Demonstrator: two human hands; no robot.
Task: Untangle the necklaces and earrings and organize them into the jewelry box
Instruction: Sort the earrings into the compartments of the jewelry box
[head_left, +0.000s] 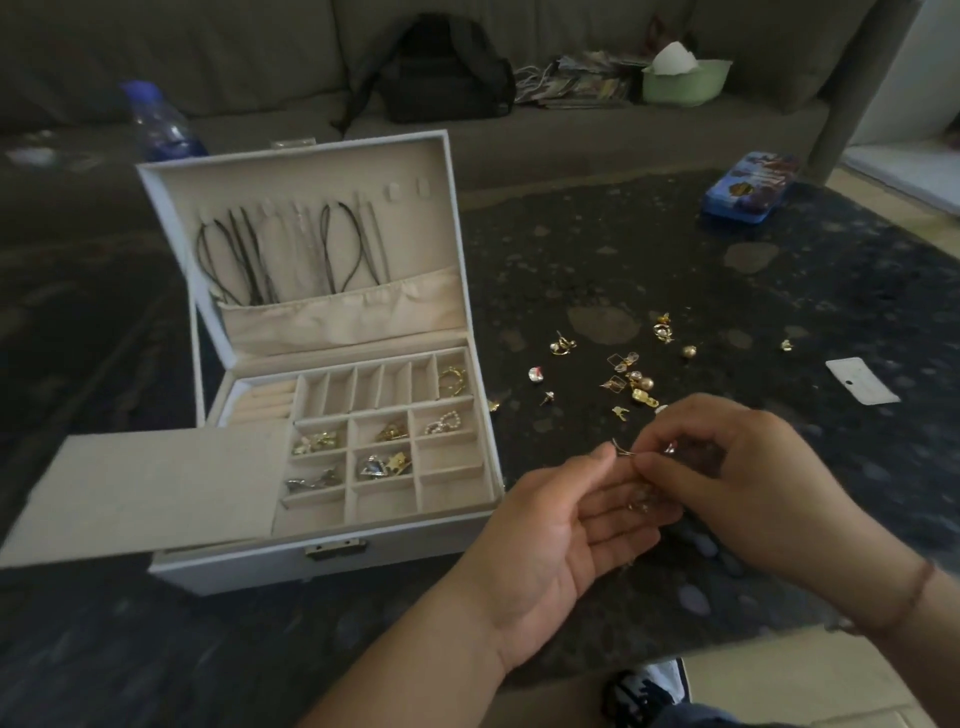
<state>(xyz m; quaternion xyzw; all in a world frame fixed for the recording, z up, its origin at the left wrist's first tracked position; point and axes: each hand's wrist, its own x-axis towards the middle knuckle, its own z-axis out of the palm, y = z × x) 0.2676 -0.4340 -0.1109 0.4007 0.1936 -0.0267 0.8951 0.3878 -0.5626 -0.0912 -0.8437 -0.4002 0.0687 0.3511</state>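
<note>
A white jewelry box (332, 564) stands open on the dark table, left of centre. Black cord necklaces (249, 260) hang inside its lid. Several compartments hold gold and silver earrings (382, 462). My left hand (561, 535) lies palm up to the right of the box, with small clear and silver earrings (641, 499) resting on its fingers. My right hand (748, 473) pinches a thin hooked earring (626, 451) just above the left fingertips. Loose gold earrings (631, 376) lie scattered on the table beyond my hands.
A beige tray cover (150, 488) juts out over the box's left side. A blue tin (748, 189) sits far right, a white card (860, 382) to the right, a water bottle (158, 122) behind the box. A sofa with a black bag (441, 73) lies beyond.
</note>
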